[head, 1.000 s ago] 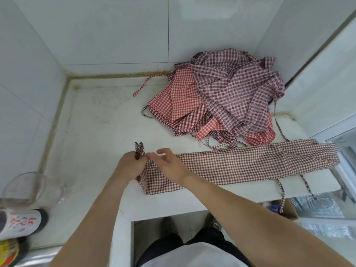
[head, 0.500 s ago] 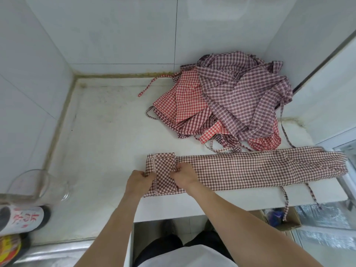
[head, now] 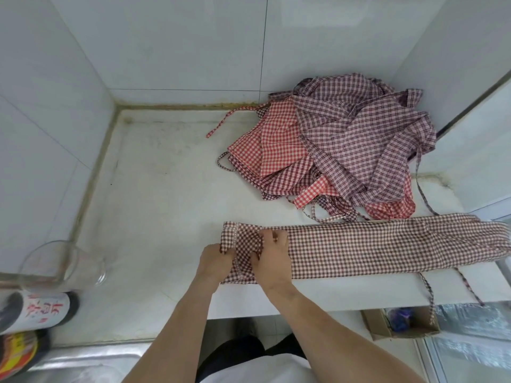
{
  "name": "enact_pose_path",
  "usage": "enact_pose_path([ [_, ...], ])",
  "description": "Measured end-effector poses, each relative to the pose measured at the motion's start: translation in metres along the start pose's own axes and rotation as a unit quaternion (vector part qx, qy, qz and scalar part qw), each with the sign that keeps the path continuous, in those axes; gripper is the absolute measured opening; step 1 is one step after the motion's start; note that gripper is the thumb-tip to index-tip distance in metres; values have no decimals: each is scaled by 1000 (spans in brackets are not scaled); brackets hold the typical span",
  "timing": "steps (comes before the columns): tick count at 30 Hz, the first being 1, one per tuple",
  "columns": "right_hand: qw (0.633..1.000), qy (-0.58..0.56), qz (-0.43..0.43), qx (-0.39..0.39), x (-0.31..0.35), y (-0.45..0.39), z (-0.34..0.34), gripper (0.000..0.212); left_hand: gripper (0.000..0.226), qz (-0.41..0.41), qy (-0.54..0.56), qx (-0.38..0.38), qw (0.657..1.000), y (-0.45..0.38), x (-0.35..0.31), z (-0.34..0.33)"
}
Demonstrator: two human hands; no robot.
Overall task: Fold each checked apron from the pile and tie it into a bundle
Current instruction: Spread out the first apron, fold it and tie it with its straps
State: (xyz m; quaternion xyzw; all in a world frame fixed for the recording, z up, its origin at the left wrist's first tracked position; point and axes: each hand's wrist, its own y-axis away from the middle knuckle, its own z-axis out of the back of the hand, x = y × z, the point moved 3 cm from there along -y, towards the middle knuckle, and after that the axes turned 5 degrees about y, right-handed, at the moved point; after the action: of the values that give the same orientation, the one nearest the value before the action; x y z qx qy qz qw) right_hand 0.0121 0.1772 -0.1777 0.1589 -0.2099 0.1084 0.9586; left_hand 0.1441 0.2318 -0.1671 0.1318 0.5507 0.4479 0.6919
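On the white counter (head: pixel 166 189) in a tiled corner, biggest item is the pile (head: pixel 345 145) of loose checked aprons, red and maroon, heaped at the back right against the wall. Just in front of it, near the counter's front edge, lies the folded apron (head: pixel 387 244), a long narrow strip of dark-red check with its long axis running left to right; its ties (head: pixel 427 294) hang off the front edge. Both hands sit at the strip's left end, where the end is turned over into a short fold. Left hand (head: pixel 217 259) is pinched closed on the fold's outer edge; right hand (head: pixel 272 254) lies on the fold, fingers mostly flat, pressing it down, so gripping cloth rather than empty. All unrolled length runs off to the right, so the right hand is nearer the rest and the likely next fold or roll travels rightward along that axis. Far left: a clear glass (head: pixel 62 264), then a dark bottle (head: pixel 36 310) with red characters on a white label, too blurred to read, and a second bottle (head: pixel 16 352) with a yellow-red label, unreadable. A cardboard box (head: pixel 401 324) sits below the counter.
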Motion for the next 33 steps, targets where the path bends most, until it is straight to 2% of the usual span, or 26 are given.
enact_pose_path([
  [3,997,41,56,-18,-1,-1,0,49,27,-2,-5,4,1000,3,-1,2],
  [5,996,15,91,-4,-2,-2,-3,30,27,-17,-14,4,1000,5,-5,5],
  [6,996,-11,93,-1,-2,-3,-2,17,27,-36,-30,8,999,7,-11,4],
  [7,996,-55,76,5,-1,-2,1,14,28,-59,-52,21,997,9,-16,3],
  [10,971,-222,-42,77,1,-5,22,48,30,-123,-113,79,983,25,-37,-11],
  [13,908,-338,-145,199,-7,-12,34,81,16,-147,-143,145,968,43,-50,-34],
  [14,888,-366,-173,217,-13,-14,38,86,12,-146,-134,165,966,49,-53,-43],
  [15,870,-390,-198,225,-19,-16,39,82,9,-139,-114,181,967,50,-52,-48],
  [17,843,-432,-235,217,-34,-21,40,58,22,-126,-81,182,972,51,-50,-58],
  [18,839,-438,-241,214,-40,-22,41,43,28,-120,-84,164,976,49,-49,-61],
  [20,831,-447,-249,217,-52,-22,43,26,22,-95,-115,95,984,45,-43,-66],
  [22,842,-429,-243,220,-63,-22,43,25,21,-31,-115,65,991,44,-32,-70],
  [26,935,-257,-174,174,-83,-19,49,25,34,67,-20,77,995,47,-15,-86],
  [29,980,-127,-131,85,-93,-12,57,44,29,67,38,48,996,49,-12,-95],
  [31,989,-75,-113,57,-95,-8,58,56,23,64,45,44,996,50,-10,-100],
  [33,993,-66,-89,49,-99,-5,62,54,19,60,46,33,997,51,-8,-107],
])
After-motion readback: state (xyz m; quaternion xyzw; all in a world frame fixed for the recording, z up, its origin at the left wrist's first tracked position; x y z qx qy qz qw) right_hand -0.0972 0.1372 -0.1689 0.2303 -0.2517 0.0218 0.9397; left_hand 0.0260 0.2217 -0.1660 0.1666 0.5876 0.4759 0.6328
